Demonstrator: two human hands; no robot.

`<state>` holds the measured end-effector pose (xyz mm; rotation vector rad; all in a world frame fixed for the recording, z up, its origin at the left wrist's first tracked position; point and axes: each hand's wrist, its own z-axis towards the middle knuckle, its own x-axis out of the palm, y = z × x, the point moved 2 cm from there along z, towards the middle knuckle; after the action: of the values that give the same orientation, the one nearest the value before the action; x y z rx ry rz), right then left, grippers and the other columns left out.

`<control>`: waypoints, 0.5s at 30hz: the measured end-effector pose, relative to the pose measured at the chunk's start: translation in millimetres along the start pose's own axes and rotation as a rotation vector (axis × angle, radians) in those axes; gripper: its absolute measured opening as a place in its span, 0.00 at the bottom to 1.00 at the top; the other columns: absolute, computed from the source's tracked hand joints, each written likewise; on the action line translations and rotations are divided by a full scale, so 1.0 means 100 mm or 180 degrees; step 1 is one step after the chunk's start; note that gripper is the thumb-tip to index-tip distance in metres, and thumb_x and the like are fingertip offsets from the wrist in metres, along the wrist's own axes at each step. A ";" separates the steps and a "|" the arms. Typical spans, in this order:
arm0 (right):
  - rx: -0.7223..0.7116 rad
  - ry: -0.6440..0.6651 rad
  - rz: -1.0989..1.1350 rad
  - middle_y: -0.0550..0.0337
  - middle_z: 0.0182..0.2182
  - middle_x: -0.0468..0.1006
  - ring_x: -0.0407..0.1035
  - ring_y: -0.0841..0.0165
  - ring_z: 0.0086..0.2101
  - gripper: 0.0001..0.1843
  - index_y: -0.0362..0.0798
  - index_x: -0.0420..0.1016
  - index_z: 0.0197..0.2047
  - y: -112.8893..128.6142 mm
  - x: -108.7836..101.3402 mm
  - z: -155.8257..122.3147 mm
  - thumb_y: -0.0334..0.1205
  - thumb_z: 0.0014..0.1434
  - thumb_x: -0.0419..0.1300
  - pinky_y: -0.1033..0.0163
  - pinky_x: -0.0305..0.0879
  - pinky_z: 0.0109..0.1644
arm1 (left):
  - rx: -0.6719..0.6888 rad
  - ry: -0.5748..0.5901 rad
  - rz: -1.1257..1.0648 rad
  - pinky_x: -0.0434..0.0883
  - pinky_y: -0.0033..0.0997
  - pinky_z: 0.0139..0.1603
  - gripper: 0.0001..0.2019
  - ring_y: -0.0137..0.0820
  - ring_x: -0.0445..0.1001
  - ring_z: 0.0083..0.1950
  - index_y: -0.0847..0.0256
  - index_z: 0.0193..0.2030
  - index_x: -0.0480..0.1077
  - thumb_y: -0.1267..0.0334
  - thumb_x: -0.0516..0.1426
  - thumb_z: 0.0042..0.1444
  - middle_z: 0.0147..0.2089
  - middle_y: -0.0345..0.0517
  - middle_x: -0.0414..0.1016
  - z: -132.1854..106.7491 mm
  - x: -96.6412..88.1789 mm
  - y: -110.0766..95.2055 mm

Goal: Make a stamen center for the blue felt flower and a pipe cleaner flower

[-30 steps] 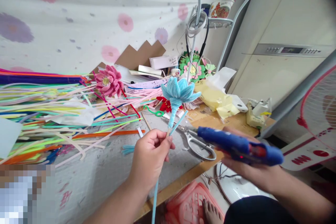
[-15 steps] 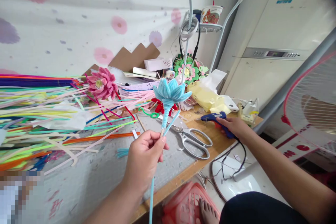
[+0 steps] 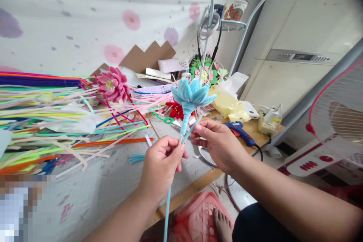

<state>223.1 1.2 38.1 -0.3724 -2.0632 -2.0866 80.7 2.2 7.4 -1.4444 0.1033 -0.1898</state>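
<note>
My left hand [image 3: 162, 162] is closed around the stem of a light blue pipe-cleaner flower [image 3: 192, 96], holding it upright above the table; a loose blue strand [image 3: 167, 211] hangs down below the fist. My right hand [image 3: 218, 143] sits just right of the stem, fingers pinching toward the loose blue pipe-cleaner end [image 3: 194, 127] that angles off the stem. A blue glue gun [image 3: 239, 130] lies on the wooden table edge to the right, apart from both hands. Scissors [image 3: 202, 153] are mostly hidden under my right hand.
A heap of coloured pipe cleaners [image 3: 51, 121] covers the table's left. A pink flower [image 3: 113, 83], a red flower [image 3: 176, 110] and green paper flowers [image 3: 206, 73] lie further back. A fan [image 3: 337, 121] stands at the right, and a pink basket [image 3: 195, 219] sits under the table.
My right hand left the glue gun lying on the table and came back to the flower's stem, covering the scissors. The left hand kept the flower upright.
</note>
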 end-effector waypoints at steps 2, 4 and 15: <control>-0.0119 -0.0064 0.0208 0.65 0.22 0.72 0.66 0.73 0.27 0.11 0.46 0.72 0.24 0.04 0.03 -0.01 0.42 0.44 0.68 0.65 0.63 0.35 | -0.0008 0.0038 0.0024 0.58 0.18 0.19 0.07 0.18 0.62 0.18 0.62 0.28 0.67 0.63 0.57 0.54 0.23 0.36 0.72 0.01 0.01 0.00; -0.0333 -0.0087 0.0294 0.65 0.23 0.73 0.66 0.73 0.28 0.10 0.46 0.72 0.24 0.11 0.03 -0.03 0.41 0.45 0.68 0.65 0.63 0.36 | -0.0042 0.0060 0.0069 0.60 0.18 0.20 0.07 0.18 0.64 0.19 0.62 0.28 0.67 0.63 0.56 0.55 0.24 0.36 0.73 0.00 0.01 -0.01; -0.0113 -0.0233 -0.0034 0.64 0.23 0.70 0.65 0.73 0.27 0.14 0.45 0.71 0.27 0.01 0.06 -0.05 0.46 0.45 0.67 0.66 0.63 0.30 | 0.0043 0.0109 0.0175 0.58 0.17 0.19 0.07 0.16 0.62 0.18 0.61 0.29 0.67 0.63 0.56 0.56 0.24 0.33 0.72 -0.05 0.01 0.01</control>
<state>217.2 -3.5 41.3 -0.4507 -2.0750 -2.1490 80.5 -2.4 5.8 -1.4236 0.1693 -0.1701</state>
